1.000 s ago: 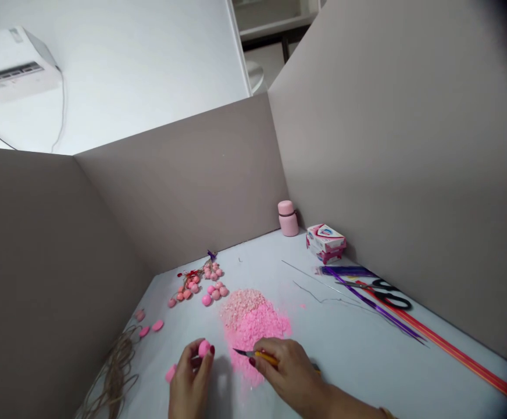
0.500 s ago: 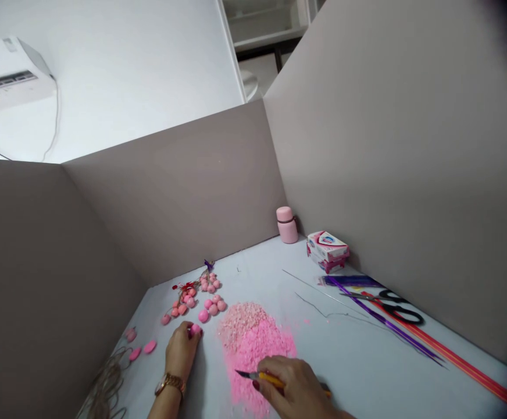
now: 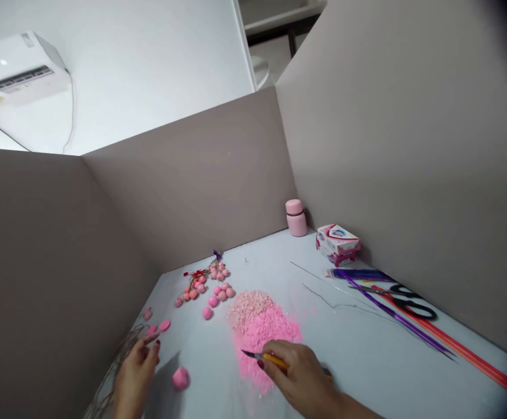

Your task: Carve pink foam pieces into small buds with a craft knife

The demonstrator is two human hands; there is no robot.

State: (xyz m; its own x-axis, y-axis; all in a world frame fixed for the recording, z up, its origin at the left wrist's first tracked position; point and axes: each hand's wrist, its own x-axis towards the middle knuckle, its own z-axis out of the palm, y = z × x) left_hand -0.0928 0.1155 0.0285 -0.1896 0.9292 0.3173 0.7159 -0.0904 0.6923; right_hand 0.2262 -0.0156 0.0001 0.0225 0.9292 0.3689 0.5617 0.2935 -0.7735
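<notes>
The yellow-handled craft knife (image 3: pixel 266 357) sits low over the pink shavings pile (image 3: pixel 260 326), blade pointing left, pinched firmly in the right hand (image 3: pixel 299 375), a grip that looks suited to fine trimming. The left hand (image 3: pixel 136 368), fingers loosely apart and empty, reaches the flat pink pieces (image 3: pixel 160 327) by the twine (image 3: pixel 116 364) (a pink block (image 3: pixel 180 378) lies just beside it).

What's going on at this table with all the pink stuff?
A person is doing craft work at a partitioned table. The right hand grips a yellow-handled craft knife over a heap of pink shavings. The left hand is open, reaching toward flat pink pieces near some twine, with a pink lump lying loose beside it. Finished pink balls sit farther back; scissors lie to the right.
</notes>
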